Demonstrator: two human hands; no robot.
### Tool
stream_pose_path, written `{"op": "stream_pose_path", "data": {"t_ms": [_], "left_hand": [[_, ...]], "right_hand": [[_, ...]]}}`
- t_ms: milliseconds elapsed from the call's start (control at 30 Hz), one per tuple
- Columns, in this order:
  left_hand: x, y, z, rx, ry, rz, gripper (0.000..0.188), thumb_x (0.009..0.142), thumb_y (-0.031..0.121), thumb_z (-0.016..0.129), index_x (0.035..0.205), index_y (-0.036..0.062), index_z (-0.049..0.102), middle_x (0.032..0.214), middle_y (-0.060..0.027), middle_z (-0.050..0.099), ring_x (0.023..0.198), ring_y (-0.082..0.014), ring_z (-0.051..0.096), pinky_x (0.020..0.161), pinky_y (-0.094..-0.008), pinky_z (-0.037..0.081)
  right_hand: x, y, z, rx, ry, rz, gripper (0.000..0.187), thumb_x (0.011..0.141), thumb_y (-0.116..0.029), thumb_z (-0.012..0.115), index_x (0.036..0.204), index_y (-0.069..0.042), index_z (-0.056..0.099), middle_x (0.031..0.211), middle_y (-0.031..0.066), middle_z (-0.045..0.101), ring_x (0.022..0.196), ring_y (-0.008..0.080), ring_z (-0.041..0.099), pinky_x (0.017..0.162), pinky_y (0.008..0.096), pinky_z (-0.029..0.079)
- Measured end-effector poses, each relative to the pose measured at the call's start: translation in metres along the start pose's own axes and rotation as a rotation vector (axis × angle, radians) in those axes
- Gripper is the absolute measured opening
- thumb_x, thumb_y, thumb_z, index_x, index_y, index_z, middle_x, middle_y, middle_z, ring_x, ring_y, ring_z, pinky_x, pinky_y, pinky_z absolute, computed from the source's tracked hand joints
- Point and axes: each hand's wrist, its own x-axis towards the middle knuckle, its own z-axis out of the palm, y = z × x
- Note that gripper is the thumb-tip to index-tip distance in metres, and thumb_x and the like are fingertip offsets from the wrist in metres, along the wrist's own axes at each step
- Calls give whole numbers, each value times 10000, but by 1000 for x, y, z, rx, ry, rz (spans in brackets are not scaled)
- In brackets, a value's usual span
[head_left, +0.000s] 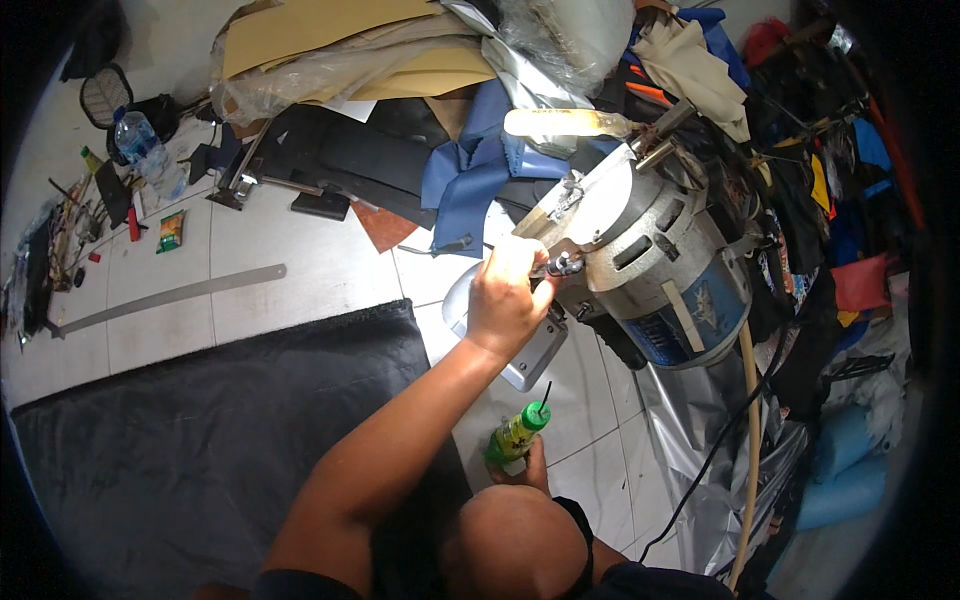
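Head view: we look down at a tiled floor (330, 262), where a silver motor-driven machine (620, 282) leans up at our right of centre, tilted toward the upper right.
Left hand: our left hand (508, 298) reaches up to the machine's near side, fingers bent around a small dark fitting (562, 265) there.
Right hand: our right hand (536, 468) is lower down, fingers wrapped around a green bottle (513, 437), part of its grip hidden behind the bottle.
Bottle: tilted, its green cap uppermost with a thin dark spout pointing up, below the machine's grey base plate (538, 358) and apart from it.
Machine body: round housing with slots and a blue label; a pale, elongated handle (560, 122) juts from its upper end.
Black sheet: a wide black sheet (220, 440) spreads at our left, partly behind the left forearm.
Beyond the hands: blue material (464, 190) lies folded near dark sheets, and a long metal ruler (175, 300) rests on the tiles.
Right edge: a tan hose (751, 450) and a black cable run down past crumpled silver sheeting (680, 410).
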Motion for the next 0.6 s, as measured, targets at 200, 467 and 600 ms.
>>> {"op": "stream_pose_path", "data": {"t_ms": [200, 467, 600], "left_hand": [[-4, 4, -9, 146, -38, 133, 314, 746, 168, 700, 1046, 85, 657, 956, -77, 667, 898, -235, 621, 779, -366, 464], [-1, 4, -5, 8, -47, -44, 272, 731, 144, 751, 935, 47, 600, 874, -85, 618, 831, -271, 623, 732, -359, 509], [-1, -5, -7, 75, 1, 167, 267, 736, 118, 734, 965, 37, 623, 905, -102, 644, 845, -271, 632, 759, -367, 505]], "right_hand": [[2, -5, -11, 39, -15, -19, 701, 687, -48, 826, 1236, -42, 390, 1160, 143, 531, 1085, 274, 562, 933, 384, 452], [8, -11, -4, 45, -9, -62, 666, 718, 3, 765, 1263, -56, 386, 1138, 100, 552, 1099, 236, 538, 950, 374, 430], [0, 2, -1, 85, -10, 16, 661, 706, 14, 770, 1247, -50, 394, 1149, 116, 545, 1097, 250, 547, 952, 383, 431]]}}
